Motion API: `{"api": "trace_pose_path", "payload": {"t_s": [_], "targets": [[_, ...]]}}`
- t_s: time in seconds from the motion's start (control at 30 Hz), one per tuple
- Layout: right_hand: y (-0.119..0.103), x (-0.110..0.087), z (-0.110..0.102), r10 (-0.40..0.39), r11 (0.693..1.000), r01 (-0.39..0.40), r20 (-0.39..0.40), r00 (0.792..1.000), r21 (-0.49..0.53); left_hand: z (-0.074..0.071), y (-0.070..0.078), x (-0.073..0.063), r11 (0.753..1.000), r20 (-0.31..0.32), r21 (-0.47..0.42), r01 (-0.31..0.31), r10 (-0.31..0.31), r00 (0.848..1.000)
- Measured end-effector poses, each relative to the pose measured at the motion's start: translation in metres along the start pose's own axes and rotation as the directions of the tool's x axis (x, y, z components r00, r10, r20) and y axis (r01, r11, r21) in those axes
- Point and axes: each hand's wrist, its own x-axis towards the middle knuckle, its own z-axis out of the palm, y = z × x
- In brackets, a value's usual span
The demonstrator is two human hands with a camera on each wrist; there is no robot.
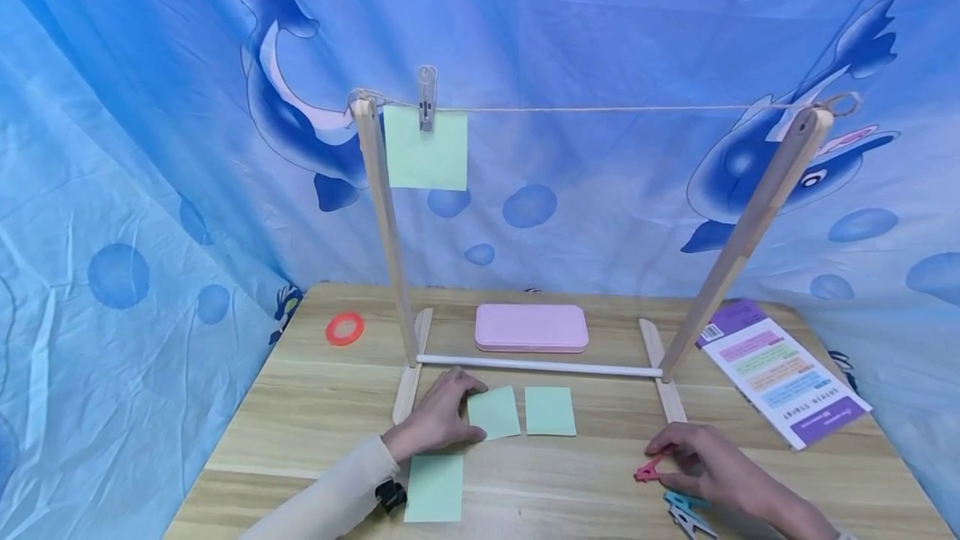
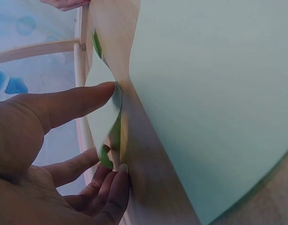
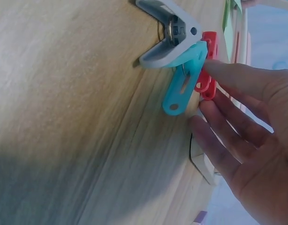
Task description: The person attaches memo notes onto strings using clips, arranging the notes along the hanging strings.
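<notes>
My left hand [image 1: 442, 413] holds a pale green paper note [image 1: 495, 412] at its left side. In the left wrist view, the thumb presses one edge of this note [image 2: 102, 101] and the fingers curl at another, with the sheet bowed between them. A second green note [image 1: 550, 411] lies just right of it, and a third [image 1: 435, 490] lies nearer, by the left wrist. My right hand [image 1: 708, 465] pinches a red clothespin [image 3: 209, 70] between thumb and fingers. Right beside it lie a teal clothespin [image 3: 184, 86] and a grey one [image 3: 174, 35].
A wooden frame [image 1: 750, 240] stands across the table, with a string [image 1: 600, 109] between its posts. A grey clothespin [image 1: 427, 98] holds another green note [image 1: 426, 152] on the string. Behind are a pink case [image 1: 531, 327], red tape roll [image 1: 345, 328] and purple-white packet [image 1: 783, 377].
</notes>
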Motion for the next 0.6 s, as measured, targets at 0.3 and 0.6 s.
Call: {"api": "trace_pose_path", "payload": {"t_s": [0.3, 0.6], "targets": [[-0.0016, 0.0027, -0.0003, 0.062, 0.998, -0.061, 0.026, 0.998, -0.017, -0.0001, -0.0032, 0.0044, 1.000, -0.023, -0.008, -0.006, 0.005, 1.000], [-0.0030, 0.0036, 0.0021, 0.070, 0.996, -0.069, 0.022, 0.997, -0.058, -0.0008, -0.0059, 0.0085, 0.998, -0.043, -0.061, -0.012, 0.010, 0.999]]}}
